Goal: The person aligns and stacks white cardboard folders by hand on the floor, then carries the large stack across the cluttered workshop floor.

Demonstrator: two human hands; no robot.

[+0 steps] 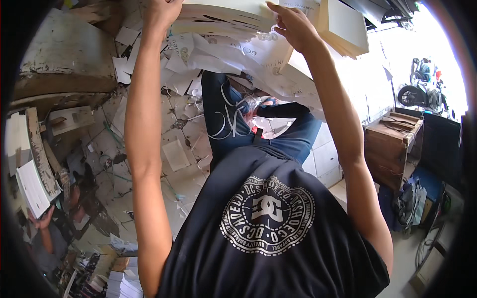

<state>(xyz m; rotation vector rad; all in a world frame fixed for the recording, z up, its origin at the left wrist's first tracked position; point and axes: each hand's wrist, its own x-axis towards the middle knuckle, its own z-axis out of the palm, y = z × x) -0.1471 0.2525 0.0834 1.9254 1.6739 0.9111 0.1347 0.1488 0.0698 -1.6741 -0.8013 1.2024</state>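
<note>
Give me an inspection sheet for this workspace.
Surface: crumpled white printed paper; what's beneath is hidden.
Job's things: pale sheets between the hands; pale paper block to their right.
Clutter: paper scraps on the tiled floor.
Hands: left hand at the sheets' left end, partly out of frame; right hand at their right end.
Cables: cable loops, lower right.
Surroundings: wooden cabinet and motorbike, right; another person's hand at a paper stack, left.

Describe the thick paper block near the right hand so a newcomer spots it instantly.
Start at the crumpled white wrapping paper across the top of the view. Find the right hand above it; the thick cream paper block is just to that hand's right. Its plain, boxy bulk sets it apart from the dark-streaked paper between both hands.
</note>
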